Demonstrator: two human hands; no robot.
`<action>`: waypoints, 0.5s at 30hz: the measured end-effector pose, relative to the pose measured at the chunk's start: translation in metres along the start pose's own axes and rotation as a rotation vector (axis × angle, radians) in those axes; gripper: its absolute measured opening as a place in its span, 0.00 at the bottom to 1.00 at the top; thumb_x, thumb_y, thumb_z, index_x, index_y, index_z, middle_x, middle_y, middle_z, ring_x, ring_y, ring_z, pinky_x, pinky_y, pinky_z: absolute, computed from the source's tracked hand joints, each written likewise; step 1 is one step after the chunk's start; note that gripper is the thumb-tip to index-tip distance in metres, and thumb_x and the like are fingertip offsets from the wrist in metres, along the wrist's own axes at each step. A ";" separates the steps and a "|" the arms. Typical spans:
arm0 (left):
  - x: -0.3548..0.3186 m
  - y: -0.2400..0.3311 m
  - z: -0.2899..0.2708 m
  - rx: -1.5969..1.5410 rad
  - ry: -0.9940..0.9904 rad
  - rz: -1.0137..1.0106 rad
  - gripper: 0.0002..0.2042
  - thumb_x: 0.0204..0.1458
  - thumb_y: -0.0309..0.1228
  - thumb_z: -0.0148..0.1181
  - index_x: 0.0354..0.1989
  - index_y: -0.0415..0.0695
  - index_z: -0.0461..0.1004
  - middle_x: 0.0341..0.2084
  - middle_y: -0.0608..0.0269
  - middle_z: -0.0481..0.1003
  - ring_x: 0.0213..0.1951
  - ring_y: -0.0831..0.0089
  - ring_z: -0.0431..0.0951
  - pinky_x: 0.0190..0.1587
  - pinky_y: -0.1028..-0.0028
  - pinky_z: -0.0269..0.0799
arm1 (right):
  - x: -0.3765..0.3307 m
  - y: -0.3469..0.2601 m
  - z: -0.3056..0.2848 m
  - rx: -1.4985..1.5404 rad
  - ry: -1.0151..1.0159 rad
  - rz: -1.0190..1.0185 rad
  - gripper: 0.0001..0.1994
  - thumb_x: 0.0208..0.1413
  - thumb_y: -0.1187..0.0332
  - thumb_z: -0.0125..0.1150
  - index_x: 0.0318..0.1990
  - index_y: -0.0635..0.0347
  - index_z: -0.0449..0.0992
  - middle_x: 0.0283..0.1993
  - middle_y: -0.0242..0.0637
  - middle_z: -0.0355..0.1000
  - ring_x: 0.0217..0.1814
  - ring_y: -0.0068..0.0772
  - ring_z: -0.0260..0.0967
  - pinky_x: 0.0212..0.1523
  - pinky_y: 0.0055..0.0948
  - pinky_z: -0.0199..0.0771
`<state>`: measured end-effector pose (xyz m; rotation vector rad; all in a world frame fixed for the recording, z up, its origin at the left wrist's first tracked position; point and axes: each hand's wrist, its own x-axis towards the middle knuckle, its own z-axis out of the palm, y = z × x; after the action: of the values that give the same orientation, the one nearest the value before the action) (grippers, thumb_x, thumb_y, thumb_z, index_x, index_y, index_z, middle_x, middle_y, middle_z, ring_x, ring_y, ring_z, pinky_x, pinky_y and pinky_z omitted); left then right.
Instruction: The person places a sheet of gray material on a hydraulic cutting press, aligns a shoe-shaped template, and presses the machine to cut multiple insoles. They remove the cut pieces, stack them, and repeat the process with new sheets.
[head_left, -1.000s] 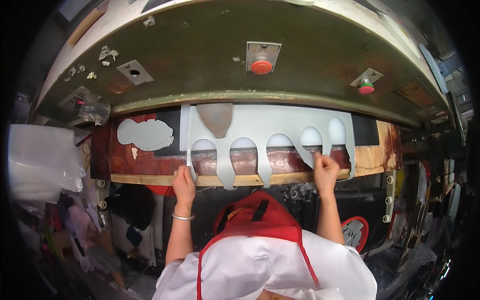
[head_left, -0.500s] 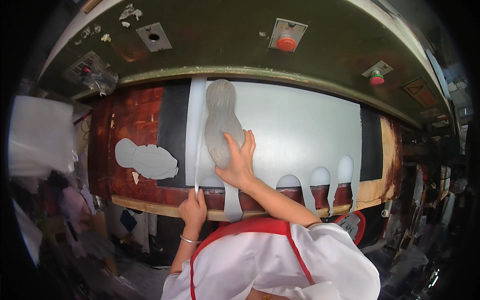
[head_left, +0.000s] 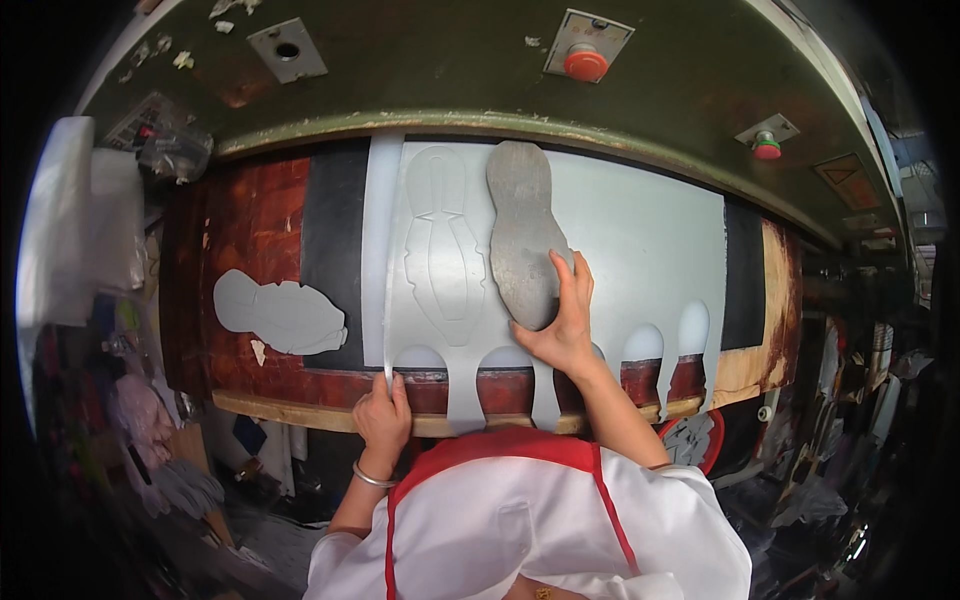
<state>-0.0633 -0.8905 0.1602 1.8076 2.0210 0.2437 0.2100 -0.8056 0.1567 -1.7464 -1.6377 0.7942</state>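
Gripping with both hands. Right hand (head_left: 563, 325): fingers part-open, thumb at the near tip, others along the right edge of a worn grey-brown sole-shaped plate (head_left: 525, 235) at its 11 o'clock; spread likely to steer the angle. Plate sits over a thin pale-grey flat sheet (head_left: 640, 230); can't tell if fully seated. Left hand (head_left: 382, 412), 8 o'clock from right: fingers nearly closed on the sheet's near-left strip, probably to stop sliding. Sole-shaped outline (head_left: 443, 250) in the sheet just beside, plate's 9 o'clock; tight spacing presumably saves material. Loose grey sole-shaped cutout (head_left: 280, 315) at the outline's 8 o'clock, across black mat (head_left: 335, 220) and reddish-brown desk (head_left: 260, 200), probably parked off the sheet.
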 end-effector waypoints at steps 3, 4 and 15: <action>0.014 0.006 -0.003 0.031 -0.043 -0.079 0.11 0.57 0.37 0.50 0.30 0.43 0.70 0.12 0.47 0.70 0.18 0.49 0.72 0.21 0.55 0.65 | 0.018 0.007 -0.002 0.015 -0.039 -0.017 0.50 0.30 0.70 0.74 0.65 0.59 0.50 0.64 0.65 0.41 0.66 0.67 0.39 0.64 0.52 0.49; 0.024 0.007 -0.001 0.024 -0.052 -0.098 0.11 0.57 0.38 0.50 0.30 0.43 0.71 0.13 0.47 0.70 0.18 0.48 0.72 0.22 0.55 0.65 | 0.029 0.007 -0.007 0.021 -0.041 -0.037 0.51 0.30 0.69 0.74 0.65 0.61 0.49 0.64 0.65 0.42 0.66 0.66 0.40 0.64 0.52 0.49; 0.198 0.085 -0.015 -0.066 0.257 0.049 0.20 0.60 0.43 0.47 0.39 0.33 0.73 0.26 0.41 0.75 0.30 0.48 0.75 0.32 0.58 0.68 | 0.248 0.070 -0.228 -0.223 0.928 0.262 0.45 0.55 0.54 0.53 0.65 0.76 0.33 0.68 0.71 0.30 0.70 0.69 0.31 0.69 0.50 0.35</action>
<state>-0.0060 -0.6823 0.1704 1.8670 2.1104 0.5771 0.4438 -0.5689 0.2431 -2.0516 -0.8908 -0.1438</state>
